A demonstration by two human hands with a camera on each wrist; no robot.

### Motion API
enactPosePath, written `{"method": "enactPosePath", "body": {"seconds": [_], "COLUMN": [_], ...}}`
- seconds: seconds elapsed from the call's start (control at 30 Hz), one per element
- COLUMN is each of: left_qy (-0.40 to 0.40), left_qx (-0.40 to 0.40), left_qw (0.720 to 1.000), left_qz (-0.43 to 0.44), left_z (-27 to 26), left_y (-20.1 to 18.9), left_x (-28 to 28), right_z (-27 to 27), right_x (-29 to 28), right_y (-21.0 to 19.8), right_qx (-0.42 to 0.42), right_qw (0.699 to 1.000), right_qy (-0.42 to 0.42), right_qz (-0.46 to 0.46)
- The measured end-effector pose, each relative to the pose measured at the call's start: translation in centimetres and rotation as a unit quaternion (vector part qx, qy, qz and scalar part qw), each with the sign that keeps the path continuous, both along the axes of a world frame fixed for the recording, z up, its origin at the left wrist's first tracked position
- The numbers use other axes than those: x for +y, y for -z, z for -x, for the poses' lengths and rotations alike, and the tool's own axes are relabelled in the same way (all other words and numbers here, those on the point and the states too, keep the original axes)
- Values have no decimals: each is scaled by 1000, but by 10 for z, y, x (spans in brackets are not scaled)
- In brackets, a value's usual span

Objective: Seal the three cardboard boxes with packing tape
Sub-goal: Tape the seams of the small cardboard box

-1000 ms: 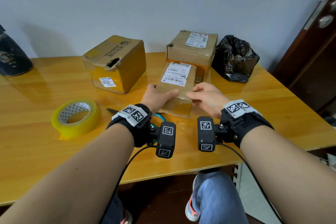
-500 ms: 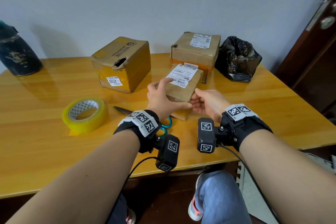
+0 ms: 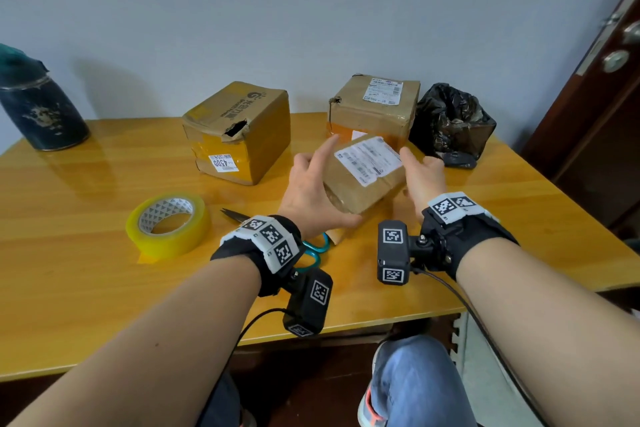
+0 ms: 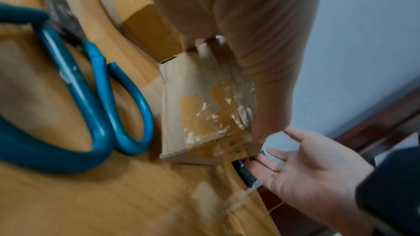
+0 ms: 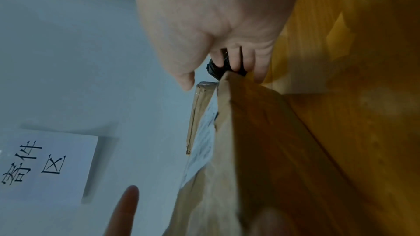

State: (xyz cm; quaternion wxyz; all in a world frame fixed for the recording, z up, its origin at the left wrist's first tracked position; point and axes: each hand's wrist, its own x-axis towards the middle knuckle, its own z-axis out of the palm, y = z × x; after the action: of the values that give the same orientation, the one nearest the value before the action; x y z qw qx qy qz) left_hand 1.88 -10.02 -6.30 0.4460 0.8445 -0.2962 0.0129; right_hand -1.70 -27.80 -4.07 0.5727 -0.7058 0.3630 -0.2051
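A small flat cardboard box (image 3: 363,173) with a white shipping label is tilted up off the table, one near corner still down. My left hand (image 3: 311,184) holds its left side, thumb wrapped under the near end, index finger pointing up. My right hand (image 3: 420,177) stands with straight fingers along the box's right edge; in the left wrist view the right hand (image 4: 302,164) is spread just off the box (image 4: 204,107). Old clear tape wrinkles the box's near end. A bigger torn box (image 3: 242,135) and a labelled box (image 3: 374,107) sit behind. The yellowish tape roll (image 3: 168,225) lies at the left.
Blue-handled scissors (image 3: 313,246) lie under my left wrist. A black plastic bag (image 3: 450,121) sits at the back right and a dark container (image 3: 38,107) at the back left of the wooden table (image 3: 86,288). A dark door (image 3: 595,114) is at the right.
The small box has been raised and turned from flat on the table to tilted. My right hand left the near end and moved to the right side, fingers straightened.
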Motion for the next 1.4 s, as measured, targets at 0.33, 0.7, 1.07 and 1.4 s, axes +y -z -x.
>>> {"method": "enactPosePath", "body": {"seconds": [0.33, 0.7, 1.07, 1.4], "left_qy": [27, -62, -63, 75], "left_qx": [79, 182, 48, 281], "left_qw": [994, 969, 988, 931], "left_qz": [75, 155, 132, 219], "left_z": [3, 0, -13, -9], "left_y": [-28, -23, -41, -69], "left_x": [16, 8, 16, 25], "right_z": [6, 13, 2, 4], "right_x": [-11, 2, 19, 20], "right_y": [8, 25, -19, -40], "right_qx": [61, 54, -36, -47], "right_qw": [996, 979, 998, 971], "right_qy": [15, -6, -1, -235], "right_qz": [-58, -199, 52, -15]}}
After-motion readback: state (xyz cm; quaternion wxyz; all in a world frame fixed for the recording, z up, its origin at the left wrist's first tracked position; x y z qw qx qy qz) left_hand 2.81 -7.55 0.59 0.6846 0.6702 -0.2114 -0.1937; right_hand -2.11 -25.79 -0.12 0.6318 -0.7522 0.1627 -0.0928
